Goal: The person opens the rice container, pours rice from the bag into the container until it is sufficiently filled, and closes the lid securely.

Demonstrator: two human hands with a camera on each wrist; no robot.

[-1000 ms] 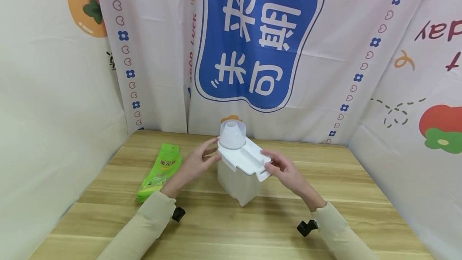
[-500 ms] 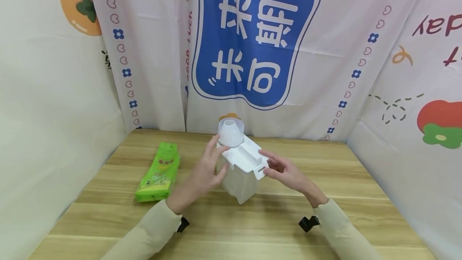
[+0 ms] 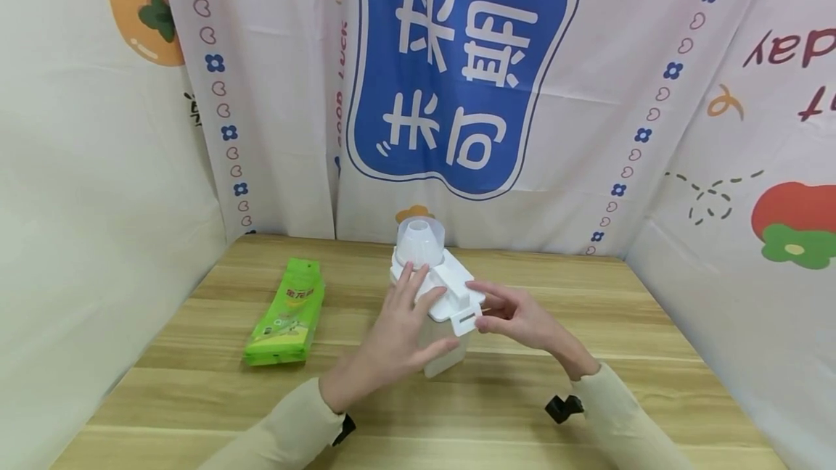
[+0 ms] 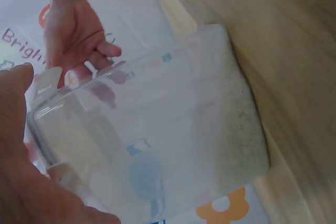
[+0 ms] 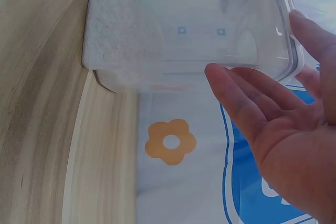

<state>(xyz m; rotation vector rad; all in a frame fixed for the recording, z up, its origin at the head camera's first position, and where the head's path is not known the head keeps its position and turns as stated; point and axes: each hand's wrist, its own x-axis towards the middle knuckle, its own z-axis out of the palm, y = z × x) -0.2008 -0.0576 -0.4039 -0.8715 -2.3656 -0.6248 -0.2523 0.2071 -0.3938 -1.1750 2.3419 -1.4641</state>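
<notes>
A clear plastic storage box (image 3: 447, 360) stands upright on the table, with pale grains (image 5: 118, 38) in its bottom part. Its white lid (image 3: 457, 274) is on, topped by a white spout under a clear cup (image 3: 420, 241). A slotted flap (image 3: 466, 320) sticks out at the lid's near right end. My left hand (image 3: 398, 332) spreads its fingers over the near left side of the lid, partly hiding it. At the right end, my right hand (image 3: 519, 318) touches the box with relaxed fingers, its thumb near the flap; the right wrist view shows those fingers nearly straight.
A green bag (image 3: 287, 314) with printed lettering lies on the wooden table (image 3: 588, 361), left of the box. Cloth (image 3: 588, 129) with printed pictures hangs behind and along both sides. Black pieces (image 3: 564, 408) sit under both wrists.
My left hand has left the lid's left edge and moved right and nearer, over the lid's front. The box has turned slightly, its flap shifting left and nearer. The right hand has barely moved.
</notes>
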